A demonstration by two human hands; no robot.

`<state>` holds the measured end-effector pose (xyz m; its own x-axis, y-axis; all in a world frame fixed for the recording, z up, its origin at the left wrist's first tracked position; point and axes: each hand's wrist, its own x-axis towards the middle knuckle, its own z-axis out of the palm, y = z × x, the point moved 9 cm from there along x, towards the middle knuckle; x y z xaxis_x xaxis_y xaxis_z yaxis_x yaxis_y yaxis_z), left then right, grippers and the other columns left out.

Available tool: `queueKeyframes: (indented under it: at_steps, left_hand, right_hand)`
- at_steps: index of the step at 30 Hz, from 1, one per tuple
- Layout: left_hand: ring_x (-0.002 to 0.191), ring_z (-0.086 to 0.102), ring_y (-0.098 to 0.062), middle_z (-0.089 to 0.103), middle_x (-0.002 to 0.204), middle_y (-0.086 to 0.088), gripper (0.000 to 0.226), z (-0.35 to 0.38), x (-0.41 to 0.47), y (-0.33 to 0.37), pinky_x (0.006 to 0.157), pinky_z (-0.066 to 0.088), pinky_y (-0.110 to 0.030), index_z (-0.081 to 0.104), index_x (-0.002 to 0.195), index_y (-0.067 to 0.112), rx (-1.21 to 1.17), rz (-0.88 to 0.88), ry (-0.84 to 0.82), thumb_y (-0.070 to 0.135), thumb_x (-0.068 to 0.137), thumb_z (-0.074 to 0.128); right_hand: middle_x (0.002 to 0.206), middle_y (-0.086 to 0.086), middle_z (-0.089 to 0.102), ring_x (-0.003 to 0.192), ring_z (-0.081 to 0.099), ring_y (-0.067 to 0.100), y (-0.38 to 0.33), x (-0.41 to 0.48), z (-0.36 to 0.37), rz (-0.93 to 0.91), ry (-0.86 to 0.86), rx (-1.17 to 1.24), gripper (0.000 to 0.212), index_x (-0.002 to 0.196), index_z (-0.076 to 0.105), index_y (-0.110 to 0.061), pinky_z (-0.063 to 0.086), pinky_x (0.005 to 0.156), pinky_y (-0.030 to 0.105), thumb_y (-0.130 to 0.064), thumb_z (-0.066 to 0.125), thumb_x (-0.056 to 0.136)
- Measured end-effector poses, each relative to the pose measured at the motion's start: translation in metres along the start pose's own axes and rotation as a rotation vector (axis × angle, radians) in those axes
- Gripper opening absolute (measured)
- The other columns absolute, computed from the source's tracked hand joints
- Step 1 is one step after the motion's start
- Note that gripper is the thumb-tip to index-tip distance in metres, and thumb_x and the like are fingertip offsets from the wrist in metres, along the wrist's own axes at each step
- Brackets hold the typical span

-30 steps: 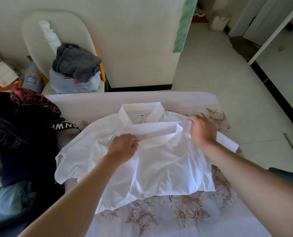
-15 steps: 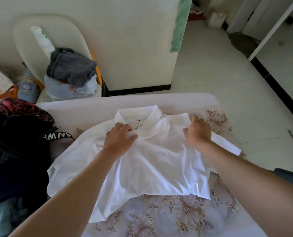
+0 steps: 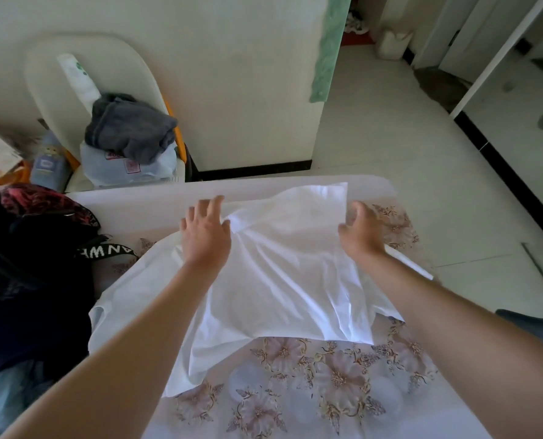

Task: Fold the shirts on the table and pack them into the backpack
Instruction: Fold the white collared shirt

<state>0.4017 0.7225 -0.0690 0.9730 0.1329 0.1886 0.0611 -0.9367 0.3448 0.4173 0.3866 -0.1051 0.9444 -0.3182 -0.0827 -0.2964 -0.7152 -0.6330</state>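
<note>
Soft daylight from the right, wide-angle edge distortion, slight blur.

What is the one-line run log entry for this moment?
step: fold white shirt | left hand: open, on shirt | right hand: open, at shirt's right edge

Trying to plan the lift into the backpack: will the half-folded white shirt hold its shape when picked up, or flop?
Probably floppy: the white shirt lies in soft creases and its near-left edge drapes unevenly, so the fold would likely fall open unless supported from below. Its fine wrinkles suggest thin, light cloth. It may slide easily on the glossy floral tablecloth.
</note>
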Motion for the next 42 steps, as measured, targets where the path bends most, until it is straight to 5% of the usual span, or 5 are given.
queueKeyframes:
  at_steps: [8,15,22,36,42]
  left_hand:
    - [0.121,0.054,-0.024,0.059,0.129,0.000,0.041,0.037,-0.146,0.057,0.102,0.046,-0.045,0.065,0.119,0.025,-0.107,0.422,-0.271,0.021,0.080,0.074]
    - [0.149,-0.019,-0.027,-0.021,0.160,0.002,0.074,0.073,-0.207,0.045,0.119,-0.015,-0.047,-0.003,0.156,0.034,0.132,0.370,-0.511,0.043,0.100,0.045]
    - [0.118,0.051,-0.026,0.053,0.133,-0.002,0.081,0.063,-0.224,0.036,0.094,0.052,-0.042,0.053,0.129,0.028,0.118,0.377,-0.395,0.010,0.058,0.087]
    - [0.106,0.059,-0.008,0.065,0.118,0.013,0.042,0.048,-0.274,0.039,0.090,0.045,-0.017,0.068,0.116,0.034,-0.226,0.125,-0.815,0.009,0.086,0.050]
    - [0.098,0.052,-0.027,0.057,0.105,-0.001,0.030,-0.024,-0.306,-0.028,0.082,0.048,-0.042,0.061,0.107,0.018,-0.192,-0.072,-0.076,0.008,0.079,0.064]
  right_hand:
    - [0.122,0.013,0.060,0.107,0.059,0.034,0.072,-0.144,0.013,0.303,-0.169,-0.406,0.052,0.131,0.042,-0.009,0.044,0.088,0.041,-0.043,0.054,0.094]
    - [0.093,0.010,0.074,0.078,0.061,0.029,0.077,-0.156,-0.045,0.062,0.129,-0.366,0.031,0.130,0.046,-0.018,0.035,0.073,0.036,-0.020,0.052,0.100]
    - [0.120,0.007,0.053,0.111,0.050,0.028,0.057,-0.175,-0.018,-0.474,-0.080,-0.586,0.058,0.125,0.057,-0.016,0.047,0.091,0.041,-0.006,0.067,0.069]
    - [0.107,0.003,0.068,0.102,0.062,0.022,0.062,-0.222,0.020,-0.440,-0.536,-1.083,0.026,0.110,0.067,-0.015,0.041,0.096,0.037,-0.003,0.058,0.088]
    - [0.116,0.004,0.056,0.110,0.054,0.028,0.028,-0.284,0.033,-0.595,-0.501,-0.743,0.029,0.114,0.061,-0.019,0.040,0.088,0.037,-0.015,0.051,0.087]
